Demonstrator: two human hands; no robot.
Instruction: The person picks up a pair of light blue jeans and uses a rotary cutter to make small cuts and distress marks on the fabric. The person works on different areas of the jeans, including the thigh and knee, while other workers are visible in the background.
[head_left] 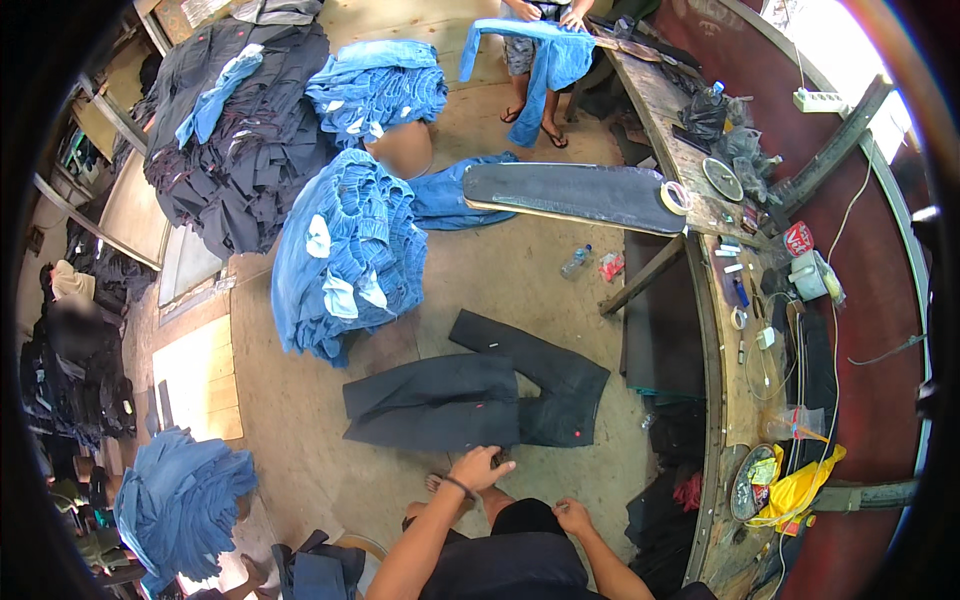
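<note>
Black trousers [430, 400] lie spread out in front of me, with small red marks on the fabric. My left hand [482, 470], a dark band on its wrist, is just below their near edge. Its fingers are curled around something small and dark that I cannot make out. Nearer to my body, my right hand [573, 516] is closed beside my right thigh, apart from the trousers. Whatever it holds, if anything, is hidden.
Stacks of blue jeans [350, 250] and a heap of dark garments [240, 130] stand on the left. A dark padded board [570, 192] juts from the cluttered wooden workbench [712, 330]. A plastic bottle [576, 261] lies beyond the trousers. Another person handles jeans [535, 55] at the back.
</note>
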